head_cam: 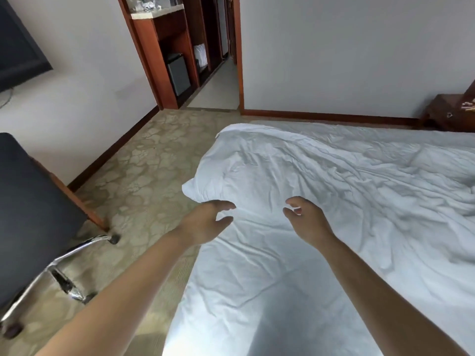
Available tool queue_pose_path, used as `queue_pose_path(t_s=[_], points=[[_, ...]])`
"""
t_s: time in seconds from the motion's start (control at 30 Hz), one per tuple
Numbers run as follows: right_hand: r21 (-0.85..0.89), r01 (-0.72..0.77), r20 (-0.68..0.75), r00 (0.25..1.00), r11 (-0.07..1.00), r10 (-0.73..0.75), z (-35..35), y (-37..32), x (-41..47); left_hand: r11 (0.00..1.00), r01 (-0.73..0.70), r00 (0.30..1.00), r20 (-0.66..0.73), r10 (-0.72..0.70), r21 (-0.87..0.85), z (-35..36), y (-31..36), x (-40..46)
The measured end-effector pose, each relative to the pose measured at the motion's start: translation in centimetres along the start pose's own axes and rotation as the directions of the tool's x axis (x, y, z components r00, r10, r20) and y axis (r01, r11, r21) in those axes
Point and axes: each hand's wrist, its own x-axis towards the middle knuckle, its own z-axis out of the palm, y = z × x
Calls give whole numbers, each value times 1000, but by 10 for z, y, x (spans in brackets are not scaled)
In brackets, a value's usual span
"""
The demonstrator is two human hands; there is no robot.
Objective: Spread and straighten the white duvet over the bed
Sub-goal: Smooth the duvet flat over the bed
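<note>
The white duvet (321,191) covers the bed from the bottom of the view to the far right, wrinkled all over, with deeper folds at the right. Its near-left corner (198,186) bulges out over the bed's edge above the floor. My left hand (205,222) hovers at that left edge, just below the corner, fingers curled and apart, holding nothing. My right hand (305,219) is over the duvet a little to the right, fingers also curled and apart, empty. Both arms reach forward from the bottom of the view.
A dark office chair (33,214) with a chrome wheeled base (66,258) stands on the patterned carpet at the left, near the bed's side. A wooden nightstand (447,114) sits at the far right. A doorway with wooden shelving (180,52) opens at the back.
</note>
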Motion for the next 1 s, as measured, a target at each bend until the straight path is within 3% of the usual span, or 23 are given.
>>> queue_pose_path(t_s=[0.27, 0.47, 0.6, 0.7, 1.0], points=[[6, -83, -109, 991, 996, 84, 92, -71, 36, 994, -86, 995, -63, 81, -69, -75, -120, 44], [116, -202, -273, 935, 973, 227, 179, -143, 52, 969, -154, 986, 38, 164, -191, -137, -216, 95], [-2, -248, -245, 939, 969, 240, 229, -194, 63, 956, -229, 953, 156, 258, -183, -177, -254, 114], [-169, -241, -286, 940, 956, 187, 249, -224, 81, 942, -324, 932, 143, 333, -81, -200, -276, 143], [-508, -285, -386, 919, 813, 81, 271, -223, 157, 871, -489, 853, 224, 471, 34, -203, -281, 251]])
